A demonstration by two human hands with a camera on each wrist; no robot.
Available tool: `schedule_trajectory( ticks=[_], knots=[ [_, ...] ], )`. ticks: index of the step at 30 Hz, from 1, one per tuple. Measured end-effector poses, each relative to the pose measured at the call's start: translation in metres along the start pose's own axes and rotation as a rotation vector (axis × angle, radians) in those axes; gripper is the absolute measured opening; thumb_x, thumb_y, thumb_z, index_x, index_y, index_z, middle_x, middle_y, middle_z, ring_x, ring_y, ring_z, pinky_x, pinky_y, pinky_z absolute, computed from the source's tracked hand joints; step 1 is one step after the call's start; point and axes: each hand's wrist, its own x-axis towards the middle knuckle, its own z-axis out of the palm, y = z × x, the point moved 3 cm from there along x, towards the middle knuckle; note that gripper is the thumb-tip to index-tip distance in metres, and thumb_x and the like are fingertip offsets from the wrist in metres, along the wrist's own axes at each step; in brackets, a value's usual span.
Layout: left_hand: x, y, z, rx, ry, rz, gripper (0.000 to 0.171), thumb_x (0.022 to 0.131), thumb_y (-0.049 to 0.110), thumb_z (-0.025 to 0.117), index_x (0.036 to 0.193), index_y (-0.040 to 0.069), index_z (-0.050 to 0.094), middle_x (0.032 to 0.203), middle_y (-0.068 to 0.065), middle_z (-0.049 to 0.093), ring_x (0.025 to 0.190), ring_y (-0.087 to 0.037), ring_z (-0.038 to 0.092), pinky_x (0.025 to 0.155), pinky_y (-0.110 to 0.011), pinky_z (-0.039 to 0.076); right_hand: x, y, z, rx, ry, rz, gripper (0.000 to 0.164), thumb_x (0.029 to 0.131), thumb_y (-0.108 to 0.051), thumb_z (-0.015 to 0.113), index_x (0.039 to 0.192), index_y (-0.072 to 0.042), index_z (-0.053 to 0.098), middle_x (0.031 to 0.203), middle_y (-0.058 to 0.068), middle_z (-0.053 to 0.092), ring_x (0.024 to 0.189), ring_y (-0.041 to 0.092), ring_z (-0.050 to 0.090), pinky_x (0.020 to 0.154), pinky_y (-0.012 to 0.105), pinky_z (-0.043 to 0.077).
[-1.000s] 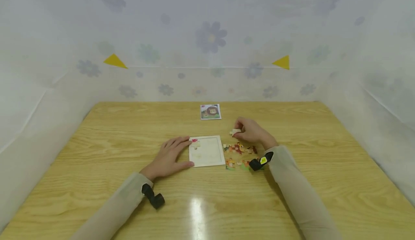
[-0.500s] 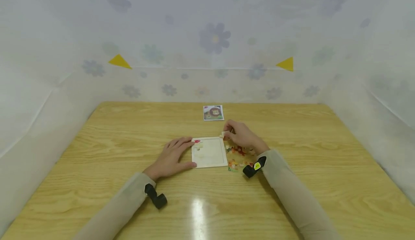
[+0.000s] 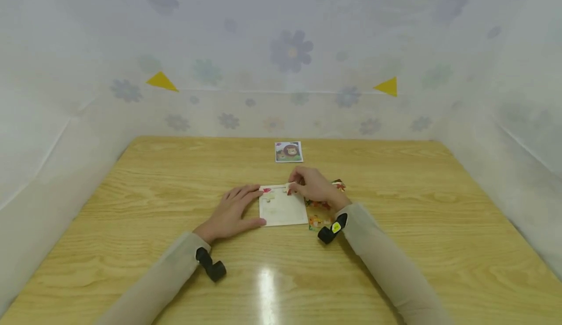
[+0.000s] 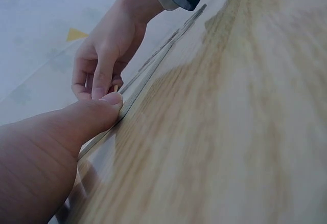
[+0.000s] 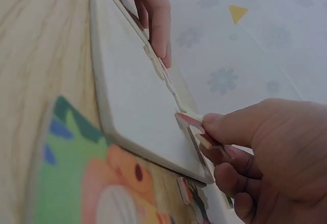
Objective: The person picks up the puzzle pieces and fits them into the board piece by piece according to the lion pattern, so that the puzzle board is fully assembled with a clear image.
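Note:
A pale square puzzle board (image 3: pixel 281 215) lies on the table between the hands. My left hand (image 3: pixel 232 215) rests against its left side, fingers fairly straight, fingertips by the far left corner and thumb at the near left one. One puzzle piece with a pink patch (image 3: pixel 267 195) sits in that far left corner. With thumb and fingers my right hand (image 3: pixel 313 186) pinches another puzzle piece (image 5: pixel 196 127), tilted, over the far edge of the board toward its right. In the left wrist view, the left thumb (image 4: pixel 97 116) touches the board's edge.
Several loose puzzle pieces (image 3: pixel 319 221) lie right of the board, partly hidden under the right hand and wrist. Behind the board is a small lion picture card (image 3: pixel 289 152). A flower-patterned sheet (image 3: pixel 290 51) hangs at the table's back edge.
My right hand has carried the pinched piece leftward, from beyond the board's right side to over its far edge. The left hand stays at the board's left side.

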Motion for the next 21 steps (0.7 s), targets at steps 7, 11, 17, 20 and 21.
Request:
schedule_trajectory(
  ticks=[7, 11, 17, 20, 21],
  knots=[
    [0.001, 0.001, -0.001, -0.003, 0.016, 0.018, 0.076, 0.086, 0.056, 0.063, 0.146, 0.014, 0.042, 0.155, -0.005, 0.034, 0.142, -0.033, 0.027, 0.112, -0.058, 0.019, 0.007, -0.001, 0.009, -0.007, 0.032, 0.003, 0.007, 0.092, -0.018, 0.066, 0.094, -0.012, 0.065, 0.067, 0.0, 0.056, 0.056, 0.011, 0.047, 0.053, 0.023, 0.039],
    [0.001, 0.0, -0.001, -0.004, 0.011, 0.01, 0.076, 0.086, 0.056, 0.063, 0.147, 0.015, 0.042, 0.156, -0.004, 0.033, 0.142, -0.032, 0.027, 0.112, -0.058, 0.019, 0.009, -0.005, 0.014, 0.002, 0.023, -0.021, 0.007, 0.092, -0.017, 0.066, 0.095, -0.011, 0.064, 0.068, 0.0, 0.057, 0.056, 0.01, 0.047, 0.053, 0.023, 0.039],
    [0.001, -0.001, 0.0, -0.001, 0.005, 0.003, 0.076, 0.086, 0.056, 0.063, 0.147, 0.016, 0.042, 0.156, -0.003, 0.033, 0.143, -0.031, 0.026, 0.112, -0.057, 0.019, 0.011, -0.007, 0.02, 0.014, 0.026, -0.021, 0.007, 0.091, -0.018, 0.067, 0.094, -0.012, 0.064, 0.067, -0.001, 0.055, 0.057, 0.01, 0.047, 0.055, 0.023, 0.039],
    [0.001, -0.001, -0.001, -0.003, 0.011, 0.012, 0.075, 0.086, 0.056, 0.063, 0.147, 0.016, 0.042, 0.155, -0.004, 0.034, 0.143, -0.031, 0.027, 0.111, -0.058, 0.02, 0.014, -0.01, 0.021, 0.003, 0.019, -0.002, 0.007, 0.091, -0.018, 0.068, 0.093, -0.013, 0.064, 0.066, -0.001, 0.054, 0.057, 0.01, 0.047, 0.055, 0.023, 0.039],
    [0.001, -0.001, -0.001, -0.004, 0.011, 0.013, 0.075, 0.086, 0.056, 0.063, 0.147, 0.016, 0.042, 0.155, -0.004, 0.034, 0.143, -0.032, 0.026, 0.111, -0.058, 0.02, 0.015, -0.011, 0.021, -0.006, 0.015, 0.009, 0.007, 0.09, -0.018, 0.068, 0.092, -0.013, 0.064, 0.065, -0.001, 0.053, 0.057, 0.01, 0.047, 0.054, 0.023, 0.038]
  ],
)
